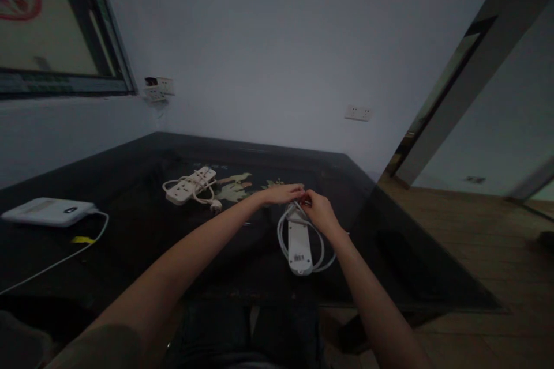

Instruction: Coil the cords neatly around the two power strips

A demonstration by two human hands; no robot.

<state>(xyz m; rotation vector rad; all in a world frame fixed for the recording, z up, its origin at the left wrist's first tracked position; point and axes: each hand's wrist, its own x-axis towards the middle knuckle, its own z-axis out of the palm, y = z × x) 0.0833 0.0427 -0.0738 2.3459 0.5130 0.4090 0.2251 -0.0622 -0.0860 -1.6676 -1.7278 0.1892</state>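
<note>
A white power strip (299, 245) lies face down on the dark table, with a barcode label near its close end. Its white power cord (321, 251) is looped around it on both sides. At the strip's far end my left hand (283, 193) and my right hand (319, 210) meet, fingertips together. My right hand is closed in a pinch on the cord where it gathers at that end. My left hand's fingers are pressed together there; what is between them is hidden.
A second power strip (190, 185), wrapped in its own cord, lies farther back on the left of the table (255, 155). At far left sits a white box-like device (47, 211) with a cable (93, 242) trailing off, near a yellow tag (83, 240). A wall socket (358, 113) is behind.
</note>
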